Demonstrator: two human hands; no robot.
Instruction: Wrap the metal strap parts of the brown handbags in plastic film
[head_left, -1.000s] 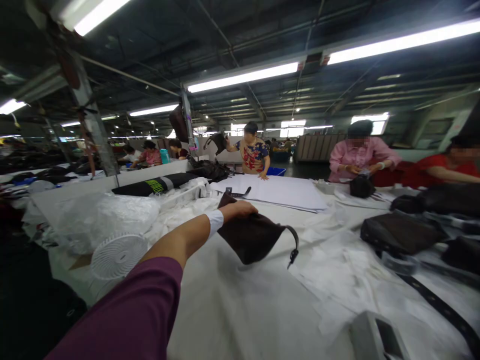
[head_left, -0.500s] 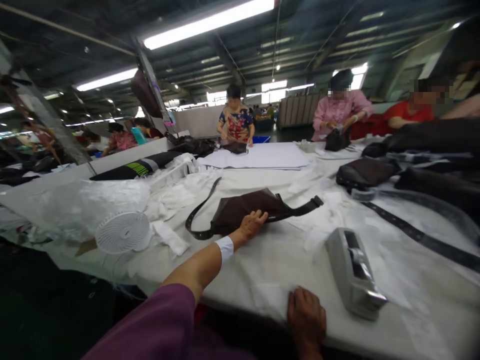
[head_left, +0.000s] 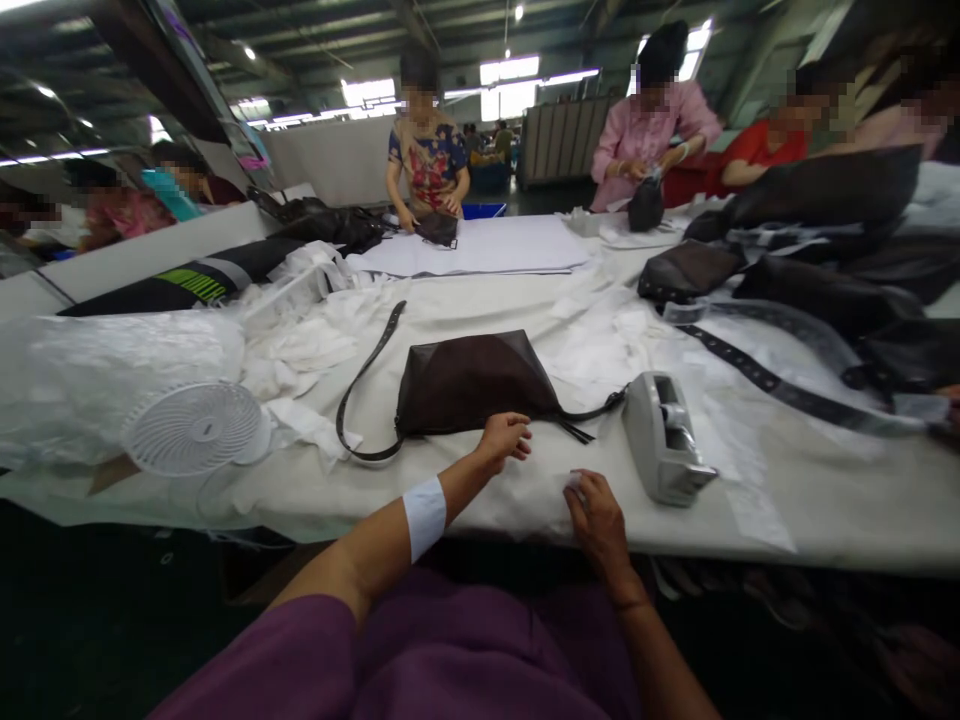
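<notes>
Right hand [head_left: 598, 515]: fingers close together on a small pale scrap [head_left: 574, 480], its shape hard to make out. Left hand [head_left: 506, 442]: fingers loosely parted, at the near edge of the dark brown bag [head_left: 476, 385]; contact unclear. Bag lies flat on the surface [head_left: 487, 300], just beyond the left fingers, underside hidden. Long axis left to right; strap [head_left: 342, 405] curves leftward and away. Strap's right end meets the tape dispenser [head_left: 660, 440], overlap uncertain.

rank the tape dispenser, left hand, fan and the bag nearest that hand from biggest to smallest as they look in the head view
1. Bag, even without its strap
2. Fan
3. Tape dispenser
4. Left hand
</notes>
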